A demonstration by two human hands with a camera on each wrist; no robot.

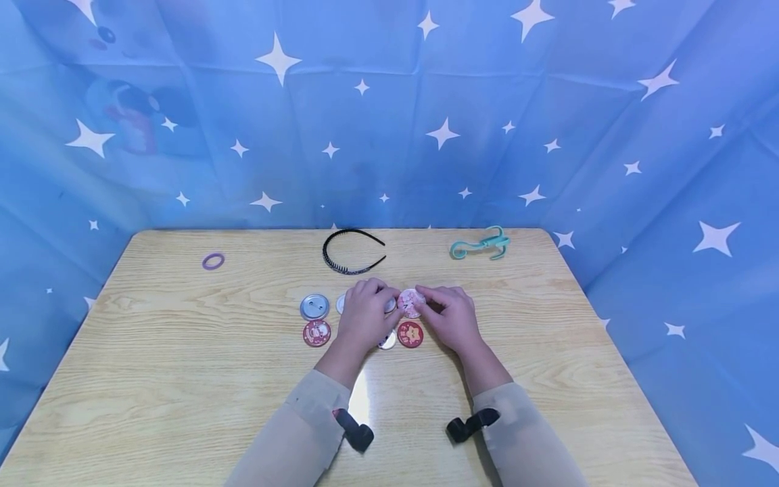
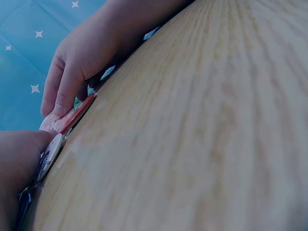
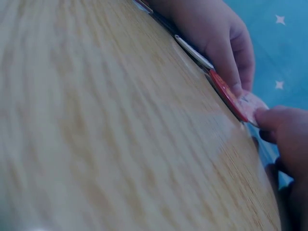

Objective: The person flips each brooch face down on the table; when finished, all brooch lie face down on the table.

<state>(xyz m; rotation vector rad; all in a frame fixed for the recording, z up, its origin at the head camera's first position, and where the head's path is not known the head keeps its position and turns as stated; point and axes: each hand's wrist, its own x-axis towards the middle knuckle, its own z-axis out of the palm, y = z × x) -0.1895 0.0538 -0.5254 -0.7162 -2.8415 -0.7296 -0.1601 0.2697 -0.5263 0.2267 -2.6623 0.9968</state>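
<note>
A round pink pin badge (image 1: 410, 304) lies between both hands in the head view. My right hand (image 1: 452, 316) pinches its right edge with thumb and forefinger. From the other side, the thumb and forefinger of my left hand (image 1: 365, 314) hold its left edge. Just in front lies a red badge with a yellow figure (image 1: 410, 334). A white badge (image 1: 387, 341) and a silvery badge (image 1: 390, 306) are partly covered by the left hand. Farther left, a badge with its metal pin back up (image 1: 314, 307) sits behind a red badge (image 1: 317, 333).
Behind the badges lies a black toothed headband (image 1: 341, 269). A purple ring (image 1: 213, 261) is at the back left, and a teal claw-like clip (image 1: 487, 243) at the back right. Blue star-patterned cloth (image 1: 389, 135) hangs behind the wooden table (image 1: 182, 379).
</note>
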